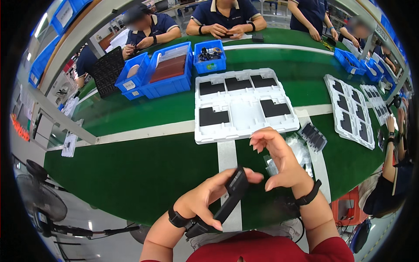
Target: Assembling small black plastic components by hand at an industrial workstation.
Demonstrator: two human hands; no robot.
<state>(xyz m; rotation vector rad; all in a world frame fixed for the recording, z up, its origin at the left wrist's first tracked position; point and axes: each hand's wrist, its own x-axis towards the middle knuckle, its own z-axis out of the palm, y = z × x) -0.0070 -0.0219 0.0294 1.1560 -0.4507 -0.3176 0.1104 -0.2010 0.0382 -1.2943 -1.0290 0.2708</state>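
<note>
Hands: left (208, 198) grips a black flat device (231, 196); right (279, 159) loosely curled, empty, just beside it

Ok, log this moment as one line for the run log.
left hand: grips flat black part | right hand: open, curled above part, not holding | white foam tray: on green table, some black pieces seated

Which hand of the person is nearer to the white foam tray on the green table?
Right. The right hand is raised just below the near edge of the white foam tray. The left hand is lower, holding a flat black part close to the body.
</note>
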